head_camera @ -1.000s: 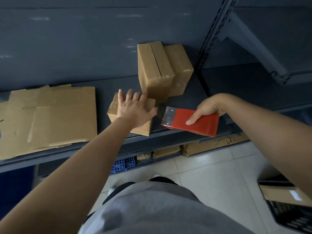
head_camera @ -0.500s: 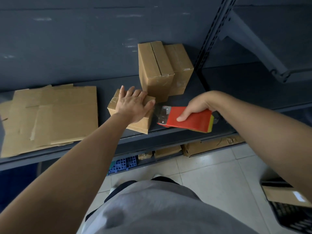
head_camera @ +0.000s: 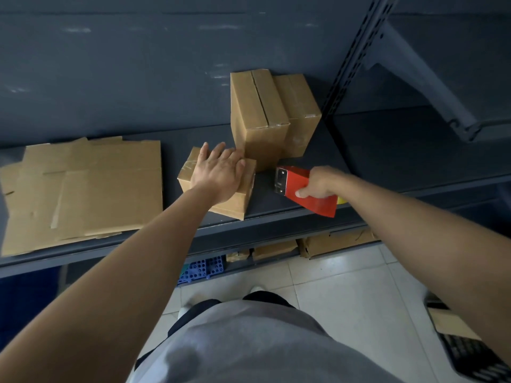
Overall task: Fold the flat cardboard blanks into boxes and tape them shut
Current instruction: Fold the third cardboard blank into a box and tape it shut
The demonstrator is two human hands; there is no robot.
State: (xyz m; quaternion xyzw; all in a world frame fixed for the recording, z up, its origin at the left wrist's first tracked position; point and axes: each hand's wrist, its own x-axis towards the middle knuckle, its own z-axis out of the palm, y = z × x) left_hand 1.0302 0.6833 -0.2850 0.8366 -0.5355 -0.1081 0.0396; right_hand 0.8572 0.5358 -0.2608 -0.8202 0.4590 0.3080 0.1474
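Left hand (head_camera: 218, 172) flat, fingers straight, pinning box (head_camera: 235, 203); right hand (head_camera: 318, 183) grips dispenser (head_camera: 312, 201). Risk: light box skids, tape wrinkles.

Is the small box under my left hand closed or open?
Closed: the small box lies flat-topped, glossy tape showing, under the left hand.

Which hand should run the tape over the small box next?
Right. The right hand grips the dispenser just beside the small box, its metal end facing it; the left hand lies flat on the box, steadying it.
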